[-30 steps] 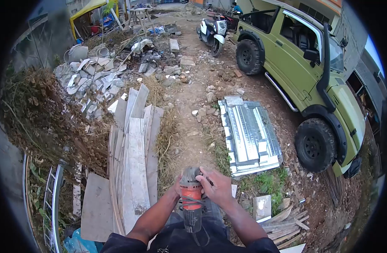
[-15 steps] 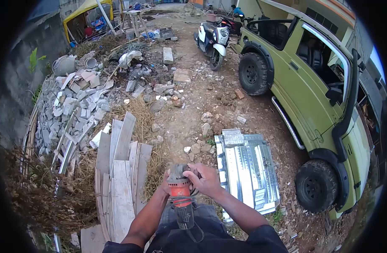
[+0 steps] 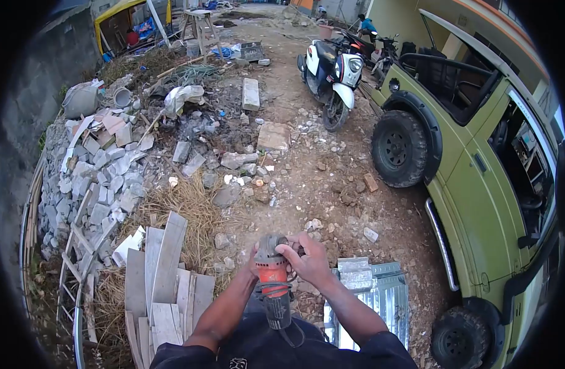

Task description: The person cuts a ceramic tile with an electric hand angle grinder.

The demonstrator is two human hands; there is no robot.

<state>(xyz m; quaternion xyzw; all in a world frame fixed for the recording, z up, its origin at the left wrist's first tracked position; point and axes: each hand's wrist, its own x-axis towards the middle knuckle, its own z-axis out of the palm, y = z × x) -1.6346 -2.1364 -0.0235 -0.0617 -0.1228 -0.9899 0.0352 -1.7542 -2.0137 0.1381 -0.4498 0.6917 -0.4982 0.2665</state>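
Note:
An orange and black angle grinder (image 3: 273, 277) is held upright in front of my body, its grey head up and its dark cord wound around the body. My left hand (image 3: 254, 263) is closed around the left side of the head, its fingers mostly hidden behind the tool. My right hand (image 3: 308, 261) grips the head from the right, thumb lying across the top. A loop of cord (image 3: 293, 340) hangs below the handle end. Whether a disc is fitted cannot be made out.
Grey planks (image 3: 167, 270) lie at left, near a rubble heap (image 3: 101, 184). Shiny metal sheets (image 3: 381, 301) lie at right beside a green off-road vehicle (image 3: 458, 203). A white scooter (image 3: 335, 77) stands ahead on the dirt path (image 3: 295, 184). Another person (image 3: 367, 26) is far back.
I have moved forward: the scooter and vehicle appear nearer, and the planks and metal sheets have slid down the view. Both hands still hold the angle grinder.

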